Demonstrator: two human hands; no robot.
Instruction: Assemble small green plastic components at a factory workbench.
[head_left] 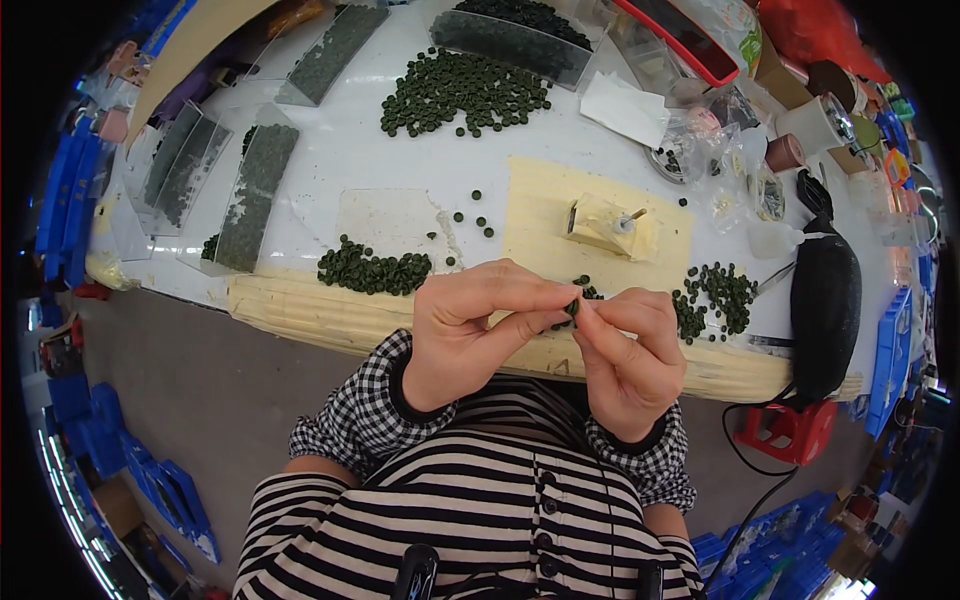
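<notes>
My left hand [485, 325] and my right hand [635, 350] meet above the table's front edge. Fingertips of both pinch one small dark green round piece [572, 308], mostly covered by the fingers. Just behind the fingertips lie a few more green pieces, partly hidden. A loose pile of green pieces [372, 268] is left of my left hand, and another pile [722, 300] lies right of my right hand. Beyond my hands, a small tape-wrapped block [612, 228] with a metal pin standing up from it sits on a yellow taped patch [540, 190].
A large heap of green pieces [460, 92] lies at the back, before a clear bin [510, 50]. Clear boxes [258, 195] stand at the left. A red-cased phone [685, 40], white paper [625, 108], a glue bottle [775, 238] and a black pouch [825, 310] are at the right.
</notes>
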